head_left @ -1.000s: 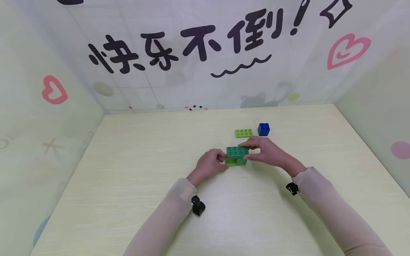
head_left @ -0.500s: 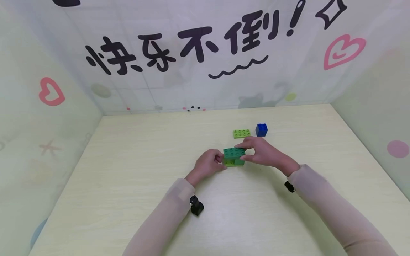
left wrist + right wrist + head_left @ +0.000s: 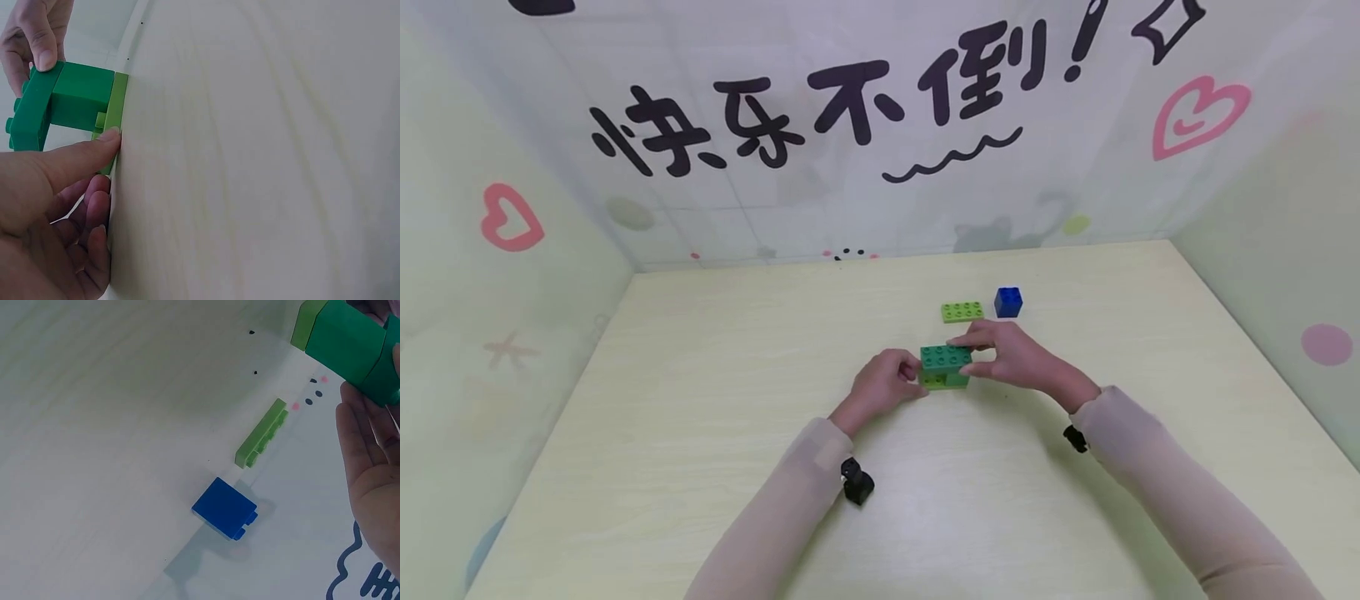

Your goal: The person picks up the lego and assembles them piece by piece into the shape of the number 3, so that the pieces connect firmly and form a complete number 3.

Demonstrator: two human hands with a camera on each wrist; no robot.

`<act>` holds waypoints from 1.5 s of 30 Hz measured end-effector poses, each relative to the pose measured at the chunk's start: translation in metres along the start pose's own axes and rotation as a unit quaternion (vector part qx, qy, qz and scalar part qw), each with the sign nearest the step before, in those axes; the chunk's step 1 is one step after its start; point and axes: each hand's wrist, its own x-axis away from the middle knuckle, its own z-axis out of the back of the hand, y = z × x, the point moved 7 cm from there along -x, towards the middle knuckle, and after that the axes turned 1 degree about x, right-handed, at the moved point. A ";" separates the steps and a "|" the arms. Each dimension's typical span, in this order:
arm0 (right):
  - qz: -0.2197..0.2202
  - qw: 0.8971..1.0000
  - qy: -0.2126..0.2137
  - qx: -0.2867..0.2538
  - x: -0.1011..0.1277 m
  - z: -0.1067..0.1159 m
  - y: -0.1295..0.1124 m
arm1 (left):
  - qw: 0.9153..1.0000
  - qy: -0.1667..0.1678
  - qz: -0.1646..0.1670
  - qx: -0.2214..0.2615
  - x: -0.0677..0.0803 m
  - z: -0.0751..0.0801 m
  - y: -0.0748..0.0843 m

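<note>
A long dark green brick (image 3: 945,358) lies across the top of a small stack, studs up. Beneath it, toward one end, sits another dark green block (image 3: 84,94), which stands on a light green plate (image 3: 117,100) flat on the table. An open gap shows under the long brick's left part. My right hand (image 3: 1017,357) pinches the long brick between thumb and fingers at its right end. With the thumb on one side and fingers at the other, my left hand (image 3: 880,385) holds the light green plate's left end; those fingers are partly hidden.
Behind the stack lie a second light green plate (image 3: 962,312) and a blue brick (image 3: 1008,302) on the pale wooden table (image 3: 700,400). Decorated walls (image 3: 820,208) rise at the table's back and sides.
The head view shifts slightly, so the hands and bricks sit a little further left in it. Both hands keep their hold, and the stack looks much the same.
</note>
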 end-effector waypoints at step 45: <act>-0.085 0.990 -0.030 -0.108 -0.009 0.052 0.053 | 1.000 -0.006 -0.005 0.013 0.001 0.000 -0.003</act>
